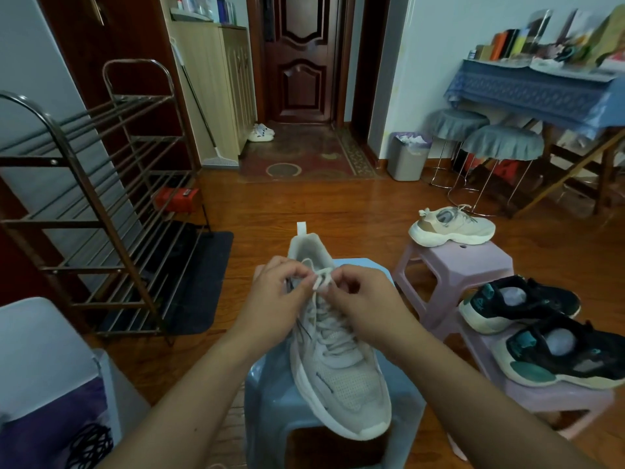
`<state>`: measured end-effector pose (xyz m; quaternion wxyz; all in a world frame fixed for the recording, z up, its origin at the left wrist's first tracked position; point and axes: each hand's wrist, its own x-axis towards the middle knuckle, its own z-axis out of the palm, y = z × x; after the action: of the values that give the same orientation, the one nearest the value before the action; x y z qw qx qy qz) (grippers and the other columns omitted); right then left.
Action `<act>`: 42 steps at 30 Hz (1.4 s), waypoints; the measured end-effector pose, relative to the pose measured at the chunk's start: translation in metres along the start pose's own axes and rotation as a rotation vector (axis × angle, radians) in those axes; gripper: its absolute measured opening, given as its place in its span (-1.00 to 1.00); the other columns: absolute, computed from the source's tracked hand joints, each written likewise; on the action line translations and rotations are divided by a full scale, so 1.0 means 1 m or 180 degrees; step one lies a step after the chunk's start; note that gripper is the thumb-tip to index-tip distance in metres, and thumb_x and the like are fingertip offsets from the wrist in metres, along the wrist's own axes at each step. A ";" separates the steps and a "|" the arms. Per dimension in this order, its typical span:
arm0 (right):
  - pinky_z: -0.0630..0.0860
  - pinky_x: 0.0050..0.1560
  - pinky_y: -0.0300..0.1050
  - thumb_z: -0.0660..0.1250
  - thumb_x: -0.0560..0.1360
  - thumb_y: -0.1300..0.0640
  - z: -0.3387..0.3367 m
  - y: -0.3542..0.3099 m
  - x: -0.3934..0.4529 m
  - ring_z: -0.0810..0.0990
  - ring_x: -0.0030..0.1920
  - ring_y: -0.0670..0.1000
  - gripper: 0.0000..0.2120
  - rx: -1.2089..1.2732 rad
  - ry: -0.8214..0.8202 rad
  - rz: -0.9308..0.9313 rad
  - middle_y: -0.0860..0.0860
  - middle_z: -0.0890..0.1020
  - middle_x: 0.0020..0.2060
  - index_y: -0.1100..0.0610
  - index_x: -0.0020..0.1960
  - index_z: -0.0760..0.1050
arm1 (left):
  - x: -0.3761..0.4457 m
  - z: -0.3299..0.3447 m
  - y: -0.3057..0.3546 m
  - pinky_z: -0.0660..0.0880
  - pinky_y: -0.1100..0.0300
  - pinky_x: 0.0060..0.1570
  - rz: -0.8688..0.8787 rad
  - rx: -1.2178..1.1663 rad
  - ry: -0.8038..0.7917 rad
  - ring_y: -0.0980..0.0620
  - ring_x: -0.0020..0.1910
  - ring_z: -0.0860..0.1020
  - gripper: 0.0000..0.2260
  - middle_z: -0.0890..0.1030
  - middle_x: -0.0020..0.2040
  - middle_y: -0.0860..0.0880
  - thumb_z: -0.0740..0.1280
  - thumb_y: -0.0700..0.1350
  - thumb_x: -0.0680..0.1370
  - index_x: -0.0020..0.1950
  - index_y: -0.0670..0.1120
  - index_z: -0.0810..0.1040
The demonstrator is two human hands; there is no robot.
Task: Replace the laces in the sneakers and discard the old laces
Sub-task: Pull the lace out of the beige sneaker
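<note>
A cream sneaker point(341, 377) lies on a light blue stool point(270, 394) right in front of me, toe toward me. Its white lace point(322, 278) is threaded up the eyelets and bunched in loops at the top. My left hand point(275, 292) pinches the lace from the left side. My right hand point(367, 299) pinches the loops from the right. The matching cream sneaker point(451, 226) sits on a lilac stool point(456, 265) further right.
Two black and teal sneakers point(541, 330) rest on a second lilac stool point(548, 404) at right. A grey waste bin point(407, 160) stands by the wall. A metal shoe rack point(101, 214) fills the left. A white chair with purple cloth point(44, 384) is near left.
</note>
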<state>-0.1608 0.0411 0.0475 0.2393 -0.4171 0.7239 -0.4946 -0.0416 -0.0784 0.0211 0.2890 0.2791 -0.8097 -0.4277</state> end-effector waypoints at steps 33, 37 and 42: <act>0.59 -0.06 -0.22 0.39 0.50 0.31 -0.088 0.039 0.037 0.62 -0.07 -0.08 -0.48 0.4687 0.1812 0.0688 0.08 0.64 0.08 0.16 0.45 0.41 | 0.001 0.012 0.000 0.36 0.24 0.19 0.0085 0.0046 0.0282 0.13 0.14 0.46 -0.96 0.54 -0.01 0.15 0.47 0.01 0.55 -0.07 0.16 0.68; 0.58 0.03 -0.09 0.36 0.58 -0.08 -0.056 0.017 0.027 0.62 0.10 -0.02 -0.67 0.1566 0.0887 0.0997 0.00 0.60 0.15 0.04 0.27 0.48 | 0.001 0.011 0.002 0.40 0.14 0.23 -0.0128 -0.0132 0.0262 0.13 0.16 0.48 -0.92 0.55 0.01 0.14 0.44 0.04 0.57 -0.13 0.14 0.68; 0.37 -0.38 -0.24 0.36 0.53 -0.24 -0.012 0.000 -0.002 0.47 -0.39 -0.16 -0.61 -0.1262 0.0005 0.0236 -0.08 0.56 -0.39 0.07 -0.23 0.52 | 0.001 0.014 0.001 0.40 0.12 0.21 -0.0025 -0.0061 0.0323 0.09 0.17 0.47 -0.91 0.53 0.00 0.16 0.40 0.06 0.58 -0.11 0.11 0.65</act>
<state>-0.1688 0.0493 0.0520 0.1700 -0.4288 0.8222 -0.3335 -0.0521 -0.0709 0.0155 0.3308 0.3008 -0.7888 -0.4219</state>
